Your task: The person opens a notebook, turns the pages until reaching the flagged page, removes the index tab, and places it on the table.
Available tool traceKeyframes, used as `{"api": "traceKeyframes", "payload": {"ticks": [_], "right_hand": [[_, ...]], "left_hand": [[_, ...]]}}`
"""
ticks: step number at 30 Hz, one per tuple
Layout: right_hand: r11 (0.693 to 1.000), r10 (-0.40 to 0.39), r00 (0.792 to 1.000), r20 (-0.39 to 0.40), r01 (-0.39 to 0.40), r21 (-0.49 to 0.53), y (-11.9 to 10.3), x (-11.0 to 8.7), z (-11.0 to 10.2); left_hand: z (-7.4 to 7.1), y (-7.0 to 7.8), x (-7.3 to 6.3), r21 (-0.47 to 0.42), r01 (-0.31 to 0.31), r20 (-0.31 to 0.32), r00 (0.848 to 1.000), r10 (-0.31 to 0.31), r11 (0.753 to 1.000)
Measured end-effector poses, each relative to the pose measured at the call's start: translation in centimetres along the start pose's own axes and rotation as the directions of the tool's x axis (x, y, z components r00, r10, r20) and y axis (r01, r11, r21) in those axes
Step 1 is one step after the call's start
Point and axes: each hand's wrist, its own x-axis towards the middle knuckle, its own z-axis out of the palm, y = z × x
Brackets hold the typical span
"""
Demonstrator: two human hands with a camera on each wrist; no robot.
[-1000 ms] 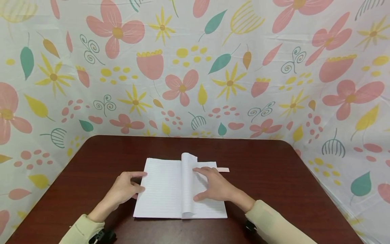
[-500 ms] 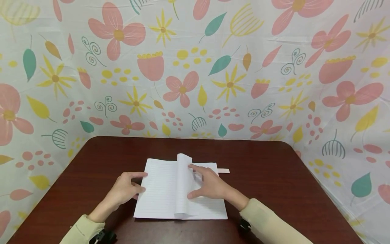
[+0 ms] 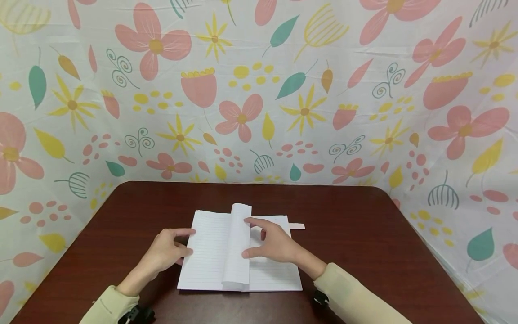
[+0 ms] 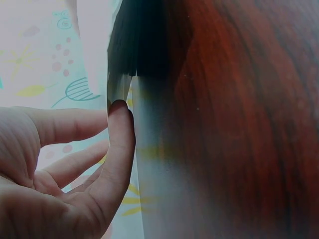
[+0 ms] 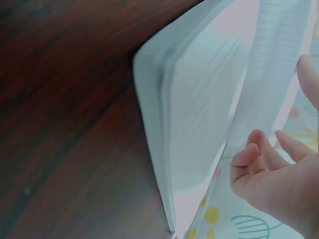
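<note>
An open notebook with white lined pages [image 3: 212,252] lies on the brown table. My left hand [image 3: 163,249] touches its left edge with spread thumb and index fingertips; in the left wrist view, the thumb [image 4: 120,144] bends up against that edge. A page [image 3: 238,247] stands curled over near the middle of the notebook, bowed toward the left. At the page's right border rests my right hand [image 3: 275,240], thumb and index finger apart. Seen from the right wrist, the other fingers [image 5: 249,157] of this hand are bent in beside the raised page.
A pale strip [image 3: 297,226] sticks out past the notebook's right edge. Bare table top [image 3: 352,225] surrounds the notebook. Behind it hangs a white cloth [image 3: 283,148] printed with flowers and leaves. A small black device sits at each sleeve.
My right hand has moved left, and the curled page has shifted left with it, baring more of the right-hand side. The left hand has stayed at the left edge.
</note>
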Motion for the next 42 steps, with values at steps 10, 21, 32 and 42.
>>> {"api": "traceKeyframes", "payload": {"ticks": [10, 21, 32, 42], "right_hand": [[0.995, -0.001, 1.0, 0.0, 0.001, 0.096, -0.9, 0.5, 0.3], [0.99, -0.058, 0.998, 0.033, 0.053, 0.13, -1.8, 1.1, 0.8], [0.989, -0.08, 0.995, 0.067, 0.071, 0.128, -2.7, 2.0, 1.9], [0.991, -0.106, 0.985, 0.138, 0.093, 0.095, -2.8, 2.8, 2.8]], "left_hand": [[0.0, 0.0, 0.0, 0.002, 0.006, -0.002, 1.0, -0.006, 1.0], [-0.1, 0.2, 0.0, 0.007, 0.004, 0.0, 1.0, -0.004, 1.0], [-0.1, 0.0, 0.0, 0.004, 0.012, -0.004, 1.0, -0.012, 1.0], [0.0, 0.2, -0.1, -0.03, -0.009, 0.004, 1.0, 0.009, 1.0]]}}
